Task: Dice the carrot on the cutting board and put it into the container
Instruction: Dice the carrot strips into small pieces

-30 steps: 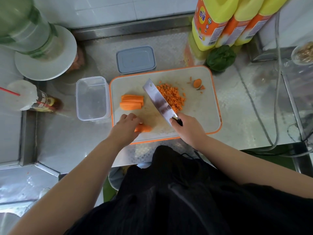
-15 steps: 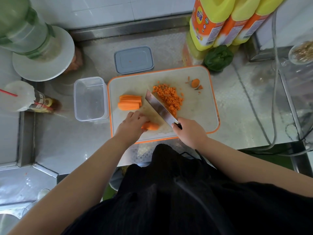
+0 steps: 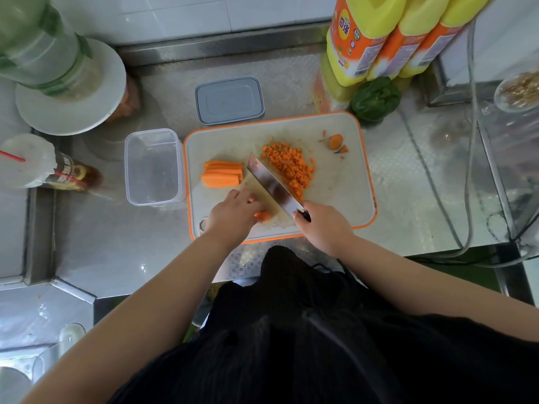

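Observation:
A white cutting board (image 3: 344, 199) with an orange rim lies on the steel counter. My left hand (image 3: 233, 215) holds down a short carrot piece (image 3: 264, 216) at the board's near edge, mostly hidden under my fingers. My right hand (image 3: 323, 225) grips the handle of a cleaver (image 3: 274, 185), its blade right beside the carrot piece. A pile of diced carrot (image 3: 290, 166) lies right of the blade. Several carrot sticks (image 3: 223, 174) are stacked at the board's left. A carrot end (image 3: 336, 141) lies at the far right. The clear container (image 3: 151, 167) stands open left of the board.
The container's grey lid (image 3: 230, 100) lies behind the board. Three yellow-orange bottles (image 3: 379, 36) and a green vegetable (image 3: 376, 99) stand at the back right. A white plate (image 3: 73, 91), a green bottle and a sauce bottle (image 3: 70, 174) are at the left. Cables (image 3: 466, 170) run at the right.
The cleaver has come down from a raised tilt toward the carrot piece under my left hand. My left hand has slid right along the piece, which now shows less.

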A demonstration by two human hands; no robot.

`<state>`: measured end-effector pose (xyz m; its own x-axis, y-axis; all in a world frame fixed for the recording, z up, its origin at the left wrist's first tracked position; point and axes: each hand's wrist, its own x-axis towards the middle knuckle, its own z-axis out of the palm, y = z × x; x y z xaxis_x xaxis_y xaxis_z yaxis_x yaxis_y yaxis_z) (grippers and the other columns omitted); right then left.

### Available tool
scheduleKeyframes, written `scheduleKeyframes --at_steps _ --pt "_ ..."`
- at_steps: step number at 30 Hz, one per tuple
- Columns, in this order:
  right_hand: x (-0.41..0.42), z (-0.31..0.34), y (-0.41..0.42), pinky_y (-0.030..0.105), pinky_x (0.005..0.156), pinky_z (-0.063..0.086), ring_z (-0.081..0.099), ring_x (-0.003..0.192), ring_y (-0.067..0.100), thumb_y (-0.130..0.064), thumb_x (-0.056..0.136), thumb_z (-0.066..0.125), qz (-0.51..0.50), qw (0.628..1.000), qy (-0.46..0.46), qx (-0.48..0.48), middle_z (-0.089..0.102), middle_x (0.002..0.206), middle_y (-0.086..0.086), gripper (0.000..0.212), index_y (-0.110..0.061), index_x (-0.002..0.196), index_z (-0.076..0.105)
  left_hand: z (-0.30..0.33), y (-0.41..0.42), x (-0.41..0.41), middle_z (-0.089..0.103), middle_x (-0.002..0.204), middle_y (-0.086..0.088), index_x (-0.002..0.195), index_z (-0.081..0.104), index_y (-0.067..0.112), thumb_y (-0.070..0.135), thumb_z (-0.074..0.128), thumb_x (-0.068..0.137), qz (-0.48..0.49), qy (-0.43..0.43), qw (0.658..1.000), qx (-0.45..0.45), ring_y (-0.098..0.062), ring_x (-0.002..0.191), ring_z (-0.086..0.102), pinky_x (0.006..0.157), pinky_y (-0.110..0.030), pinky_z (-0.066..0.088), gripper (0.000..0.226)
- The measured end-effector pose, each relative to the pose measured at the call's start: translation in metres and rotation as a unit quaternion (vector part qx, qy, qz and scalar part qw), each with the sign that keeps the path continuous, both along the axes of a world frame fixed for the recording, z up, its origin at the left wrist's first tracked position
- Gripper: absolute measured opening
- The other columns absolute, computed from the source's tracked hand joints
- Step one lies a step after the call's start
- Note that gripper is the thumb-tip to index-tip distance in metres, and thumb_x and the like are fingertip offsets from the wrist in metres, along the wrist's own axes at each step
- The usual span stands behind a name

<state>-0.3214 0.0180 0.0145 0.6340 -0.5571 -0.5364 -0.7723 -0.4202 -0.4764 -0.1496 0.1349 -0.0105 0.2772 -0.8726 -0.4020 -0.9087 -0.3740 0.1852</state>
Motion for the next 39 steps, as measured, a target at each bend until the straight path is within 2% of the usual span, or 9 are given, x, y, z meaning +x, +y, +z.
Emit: scheduleKeyframes --at_steps 3,7,13,17,22,26,29,34,39 --pt "0.0 0.0 -0.002 0.038 0.054 0.039 0.056 0.061 0.025 -0.036 0.099 0.041 0.02 1.0 0.004 -0.007 0.054 0.063 0.005 0.035 -0.019 0.069 0.035 -0.002 0.004 0.0 0.04 0.14 0.004 0.132 0.052 0.029 0.037 0.057 0.094 0.002 0.001 1.0 -0.008 -0.017 0.127 0.035 0.085 -0.033 0.05 0.039" --pt "-0.001 -0.002 -0.005 0.029 0.049 0.031 0.047 0.054 0.018 -0.034 0.099 0.042 0.058 0.998 0.024 -0.032 0.046 0.059 -0.001 0.036 -0.021 0.067 0.032 -0.006 0.019 0.003 0.043 0.138 0.001 0.133 0.049 0.018 0.027 0.073 0.083 0.073 0.055 0.994 -0.064 -0.019 0.129 0.037 0.085 -0.044 0.053 0.056" --pt "-0.001 -0.003 -0.013 0.028 0.046 0.028 0.042 0.05 0.015 -0.033 0.099 0.041 0.085 0.994 0.028 -0.068 0.044 0.058 -0.002 0.032 -0.02 0.071 0.036 -0.014 0.027 0.02 0.056 0.132 -0.001 0.131 0.056 0.014 0.018 0.071 0.085 0.082 0.097 0.985 -0.118 -0.02 0.127 0.045 0.096 -0.043 0.048 0.049" --pt "-0.009 -0.004 -0.012 0.03 0.045 0.028 0.041 0.048 0.016 -0.036 0.099 0.043 0.075 0.993 -0.001 -0.096 0.04 0.053 -0.004 0.031 -0.015 0.076 0.04 -0.013 0.023 0.028 0.058 0.13 -0.001 0.128 0.058 0.015 0.018 0.071 0.085 0.039 0.09 0.988 -0.118 -0.022 0.123 0.049 0.092 -0.043 0.049 0.045" --pt "-0.008 0.001 -0.015 0.029 0.044 0.028 0.037 0.043 0.013 -0.038 0.1 0.042 0.149 0.982 0.007 -0.118 0.039 0.051 -0.005 0.031 -0.019 0.075 0.037 -0.011 0.025 0.029 0.064 0.114 -0.004 0.119 0.062 0.014 0.026 0.078 0.078 -0.044 0.015 0.987 -0.154 -0.029 0.107 0.059 0.08 -0.041 0.056 0.045" --pt "0.002 0.003 -0.022 0.031 0.046 0.027 0.036 0.045 0.014 -0.035 0.1 0.041 0.172 0.98 0.012 -0.094 0.04 0.053 -0.003 0.039 -0.023 0.065 0.03 -0.019 0.036 0.012 0.05 0.12 -0.007 0.114 0.058 0.015 0.037 0.081 0.07 0.017 -0.022 0.98 -0.198 -0.028 0.109 0.047 0.057 -0.04 0.058 0.054" --pt "0.007 0.004 -0.029 0.031 0.048 0.026 0.035 0.046 0.015 -0.034 0.1 0.042 0.181 0.98 0.019 -0.079 0.039 0.054 -0.001 0.041 -0.023 0.063 0.029 -0.031 0.044 -0.002 0.04 0.115 -0.005 0.106 0.055 0.019 0.032 0.083 0.071 0.055 -0.019 0.975 -0.215 -0.029 0.103 0.047 0.045 -0.039 0.054 0.047" --pt "0.013 0.005 -0.031 0.031 0.047 0.024 0.034 0.046 0.017 -0.032 0.1 0.042 0.208 0.975 0.027 -0.076 0.038 0.054 0.0 0.039 -0.02 0.064 0.032 -0.036 0.037 -0.003 0.039 0.11 -0.004 0.094 0.065 0.015 0.018 0.077 0.079 0.083 0.005 0.972 -0.22 -0.036 0.098 0.052 0.047 -0.043 0.052 0.019" --pt "0.01 0.002 -0.019 0.033 0.049 0.027 0.038 0.049 0.018 -0.032 0.1 0.041 0.191 0.979 0.041 -0.056 0.042 0.057 0.001 0.033 -0.013 0.073 0.044 -0.044 0.039 0.01 0.043 0.112 -0.004 0.102 0.062 0.016 0.011 0.073 0.08 0.049 0.017 0.971 -0.232 -0.029 0.105 0.042 0.053 -0.049 0.055 0.025"
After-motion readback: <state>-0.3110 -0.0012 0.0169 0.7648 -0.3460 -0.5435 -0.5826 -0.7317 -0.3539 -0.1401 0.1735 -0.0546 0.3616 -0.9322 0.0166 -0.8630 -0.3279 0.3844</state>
